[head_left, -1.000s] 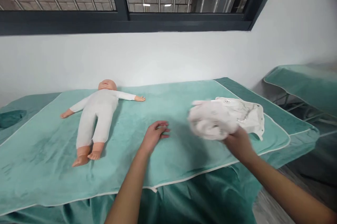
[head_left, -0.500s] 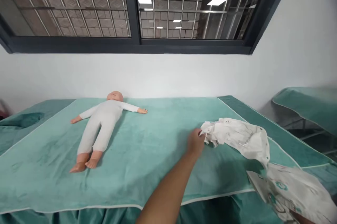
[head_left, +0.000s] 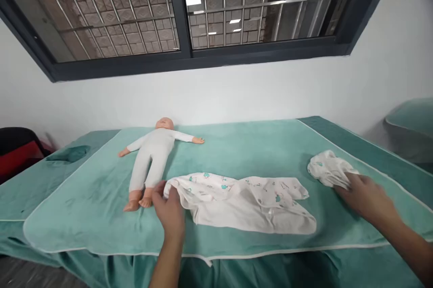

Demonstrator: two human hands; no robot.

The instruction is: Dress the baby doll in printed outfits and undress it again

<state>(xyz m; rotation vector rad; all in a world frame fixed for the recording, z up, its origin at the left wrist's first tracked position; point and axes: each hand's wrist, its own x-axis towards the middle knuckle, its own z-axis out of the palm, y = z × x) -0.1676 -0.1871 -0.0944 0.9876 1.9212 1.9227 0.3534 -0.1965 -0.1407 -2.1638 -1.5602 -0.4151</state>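
Note:
A pair of white baby pants (head_left: 246, 206) with small green prints lies stretched sideways on the green bed cover, its two legs pointing right. My left hand (head_left: 170, 206) pinches the left end, close to the feet of a baby doll (head_left: 154, 152). The doll lies on its back in a white body suit, arms spread. Off to the right, my right hand (head_left: 367, 195) is closed on a bunched white baby garment (head_left: 329, 168) with faint green prints. The folds hide its shape and part of my fingertips.
The green cover (head_left: 237, 148) has a white-piped front edge that hangs over the bed. Behind it rises a white wall (head_left: 209, 94) below a barred window (head_left: 189, 53). A black and red object (head_left: 20, 155) stands at far left; another green-covered surface (head_left: 412, 118) is at far right.
My left hand has moved left, from the white garment to the printed pants, which now lie across the cover. My right hand has come into view, holding the bunched garment. The view has shifted.

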